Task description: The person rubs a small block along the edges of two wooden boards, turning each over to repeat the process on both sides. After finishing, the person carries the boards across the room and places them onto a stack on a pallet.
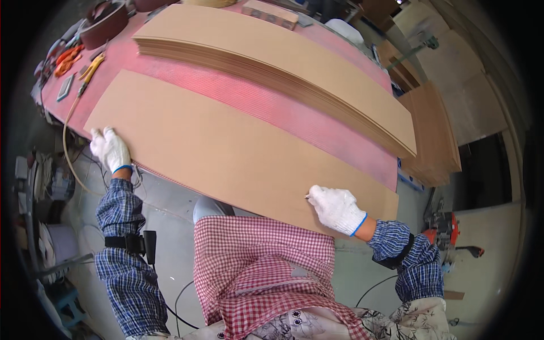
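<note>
A long, thin brown board (226,141) lies across the near side of the pink table, its front edge reaching over the table's rim. My left hand (110,150), in a white knit glove, grips the board by its near left corner with curled fingers. Over the right part of the same board, my right hand (335,209), also gloved, is closed in a pinch. A small pale tip shows at its fingertips, too little to name. Behind the board rests a stack of similar long boards (272,51).
On the pink table (170,76) at left lie a yellow air blow gun (92,68) with a hose, an orange-handled tool (68,59), a small grey block (65,88) and sanding belts (103,28). More boards (430,136) stand at the right. Cables run across the floor.
</note>
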`<move>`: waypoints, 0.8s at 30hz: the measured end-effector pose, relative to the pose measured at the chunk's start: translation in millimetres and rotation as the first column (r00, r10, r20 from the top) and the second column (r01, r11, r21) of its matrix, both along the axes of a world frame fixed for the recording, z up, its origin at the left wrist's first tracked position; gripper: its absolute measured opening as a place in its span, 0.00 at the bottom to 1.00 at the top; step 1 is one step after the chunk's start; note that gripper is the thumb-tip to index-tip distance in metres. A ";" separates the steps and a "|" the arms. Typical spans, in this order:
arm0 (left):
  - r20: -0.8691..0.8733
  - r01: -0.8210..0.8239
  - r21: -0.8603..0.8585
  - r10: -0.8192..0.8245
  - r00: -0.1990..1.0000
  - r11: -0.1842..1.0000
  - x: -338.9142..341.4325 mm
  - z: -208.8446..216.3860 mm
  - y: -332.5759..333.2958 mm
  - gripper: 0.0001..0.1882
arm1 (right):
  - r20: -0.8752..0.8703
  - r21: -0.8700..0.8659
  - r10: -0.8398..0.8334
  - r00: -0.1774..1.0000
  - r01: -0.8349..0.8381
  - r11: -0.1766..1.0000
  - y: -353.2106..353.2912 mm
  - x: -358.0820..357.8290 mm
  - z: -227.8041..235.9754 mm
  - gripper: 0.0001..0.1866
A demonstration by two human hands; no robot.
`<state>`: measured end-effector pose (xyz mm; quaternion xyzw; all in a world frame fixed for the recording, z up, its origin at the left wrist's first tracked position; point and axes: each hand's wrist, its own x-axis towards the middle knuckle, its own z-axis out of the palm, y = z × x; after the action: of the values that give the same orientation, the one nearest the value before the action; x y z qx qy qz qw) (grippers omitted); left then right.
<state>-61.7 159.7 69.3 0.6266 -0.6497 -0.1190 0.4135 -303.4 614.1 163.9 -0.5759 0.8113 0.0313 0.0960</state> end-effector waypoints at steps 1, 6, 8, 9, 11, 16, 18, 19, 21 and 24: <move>-0.027 0.003 0.034 -0.002 1.000 0.999 -4.0 3.9 5.0 0.28 | -0.009 0.024 0.006 1.000 -0.006 1.000 -16.6 2.7 1.5 0.10; -0.148 -0.047 0.019 0.049 0.988 0.999 10.9 25.8 11.2 0.30 | 0.059 0.000 0.090 0.994 -0.090 0.996 -108.8 48.1 12.1 0.10; -0.270 -0.082 -0.021 0.073 0.960 0.996 -13.6 17.3 17.6 0.30 | 0.041 -0.076 0.143 0.989 -0.139 0.987 -146.4 34.4 5.8 0.09; -0.320 -0.084 -0.026 0.072 0.945 0.996 -25.4 12.0 23.9 0.30 | 0.025 -0.068 0.167 0.986 -0.166 0.984 -161.0 31.9 5.3 0.09; -0.405 -0.058 0.032 0.066 0.912 0.998 -28.8 18.4 29.4 0.30 | 0.051 -0.081 0.184 0.982 -0.179 0.981 -200.5 43.6 10.0 0.09; -0.400 -0.126 0.092 0.152 0.904 0.988 -37.2 17.9 43.0 0.28 | 0.072 -0.020 0.209 0.975 -0.208 0.978 -302.4 76.7 15.2 0.11; -0.398 -0.138 0.089 0.163 0.903 0.986 -37.1 20.2 43.4 0.28 | 0.050 -0.041 0.244 0.969 -0.242 0.969 -344.8 89.7 14.0 0.11; -0.387 -0.133 0.102 0.163 0.907 0.986 -38.3 20.6 43.5 0.27 | 0.035 -0.055 0.242 0.970 -0.240 0.969 -364.6 94.0 13.8 0.12; -0.387 -0.150 0.082 0.170 0.906 0.985 -39.5 18.8 40.4 0.28 | 0.020 -0.068 0.253 0.967 -0.251 0.966 -405.3 106.2 15.5 0.12; -0.389 -0.170 0.061 0.180 0.904 0.984 -36.0 14.5 41.3 0.28 | 0.063 -0.134 0.291 0.955 -0.281 0.950 -456.5 124.5 10.1 0.15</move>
<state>-97.8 201.0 83.8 0.6511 -0.4931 -0.2129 0.5363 -178.9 157.7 174.0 -0.6928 0.7151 -0.0289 0.0879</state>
